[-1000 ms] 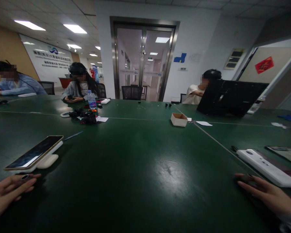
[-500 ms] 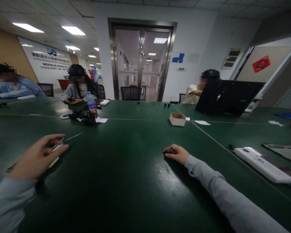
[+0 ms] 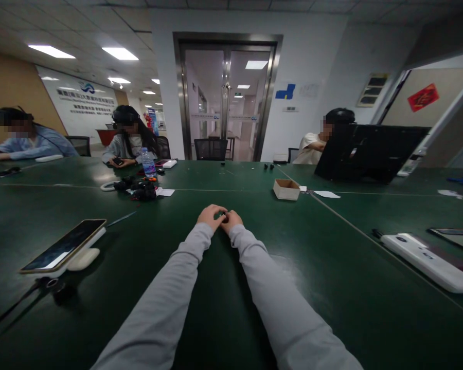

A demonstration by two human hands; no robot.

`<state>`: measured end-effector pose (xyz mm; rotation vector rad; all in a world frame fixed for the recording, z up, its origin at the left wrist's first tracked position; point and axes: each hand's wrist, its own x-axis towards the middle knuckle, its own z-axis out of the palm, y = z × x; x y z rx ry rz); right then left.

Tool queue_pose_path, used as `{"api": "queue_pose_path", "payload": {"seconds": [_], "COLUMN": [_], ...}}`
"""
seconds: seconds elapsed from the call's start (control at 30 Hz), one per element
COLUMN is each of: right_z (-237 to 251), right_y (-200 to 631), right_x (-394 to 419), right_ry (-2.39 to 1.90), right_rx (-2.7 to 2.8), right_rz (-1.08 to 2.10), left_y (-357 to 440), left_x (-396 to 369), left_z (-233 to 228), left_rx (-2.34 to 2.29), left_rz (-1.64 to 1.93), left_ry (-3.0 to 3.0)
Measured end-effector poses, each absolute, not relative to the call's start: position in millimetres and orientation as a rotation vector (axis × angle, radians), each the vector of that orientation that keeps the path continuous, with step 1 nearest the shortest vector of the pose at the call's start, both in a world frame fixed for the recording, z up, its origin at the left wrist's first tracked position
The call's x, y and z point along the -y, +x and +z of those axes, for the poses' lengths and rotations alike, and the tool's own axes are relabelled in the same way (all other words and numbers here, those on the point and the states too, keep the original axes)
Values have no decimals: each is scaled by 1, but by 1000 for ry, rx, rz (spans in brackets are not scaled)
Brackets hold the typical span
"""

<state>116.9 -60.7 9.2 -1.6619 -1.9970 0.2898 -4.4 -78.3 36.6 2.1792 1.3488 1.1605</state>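
Small dark thing mostly hidden: only a sliver shows between the fingertips, ahead of the wearer on the green table. Shape hard to make out. Right hand closed, fingers curled, apparently gripping it. Left hand bent inward, fingertips meeting the right's at the same spot; cannot tell whether it pinches the piece or only touches. Undersides of both hands out of sight.

Near left: phone tilted on a white support, its screen dark with a bright reflection. Just in front, a black cable with a round dark end, run off the left edge. White power bank cut by the right edge. Monitor hides part of a co-worker.

Against half a second ago: left hand has left the phone, which it then covered; right hand has swung inward to meet it. Open box unchanged.
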Motion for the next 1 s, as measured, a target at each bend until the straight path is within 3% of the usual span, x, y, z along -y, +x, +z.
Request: {"api": "queue_pose_path", "payload": {"seconds": [0.37,0.7,1.0], "right_z": [9,-1,-2], "right_y": [121,135,143], "right_x": [64,48,46], "right_ry": [-1424,-1111,-959], "right_rx": [1922,1422,1239], "right_rz": [439,1120,1361], "left_y": [-15,-12,-19], "left_x": [67,53,61], "left_z": [4,-6,-1], "left_rx": [-1311,-1384,-1326], "left_rz": [1399,1327,1311], "left_ry": [1709,1529,1484]}}
